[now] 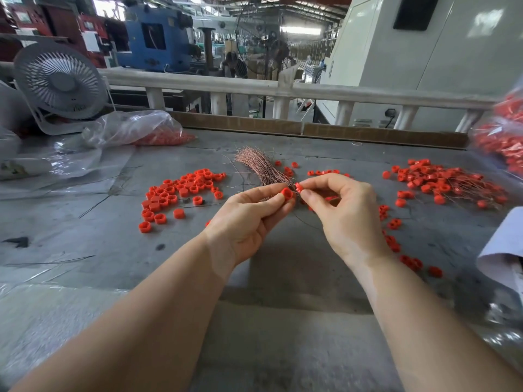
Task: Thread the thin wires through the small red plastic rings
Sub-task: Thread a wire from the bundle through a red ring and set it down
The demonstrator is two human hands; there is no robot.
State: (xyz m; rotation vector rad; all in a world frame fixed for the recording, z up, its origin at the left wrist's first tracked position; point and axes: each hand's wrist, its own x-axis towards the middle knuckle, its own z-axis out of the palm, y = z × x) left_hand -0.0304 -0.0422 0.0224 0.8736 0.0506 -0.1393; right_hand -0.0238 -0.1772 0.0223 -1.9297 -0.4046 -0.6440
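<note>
Far to the left of the fingers a small fan [60, 80] and a plastic bag [135, 128] of red pieces sit at the back of the desk [283, 321], out of the working space. Nearer, just left of the left hand [249, 219], a loose heap of red rings [181, 190] lies within easy reach, probably the stock yet to be threaded. The left hand pinches one ring [286, 193] between thumb and forefinger, its opening turned toward the other hand so a wire can enter. Right behind the fingertips lies the bundle of thin wires [260, 165], fanning away from the person, close enough to draw one strand at a time. The right hand [345, 210] pinches a second ring [299, 187], almost touching the first; whether a wire already runs between them is too fine to tell. To the right of the fingers, a second heap [441, 185] shows rings with wire tails, likely the finished pile, kept apart from the stock. Scattered rings [407, 261] lie beside the right wrist.
</note>
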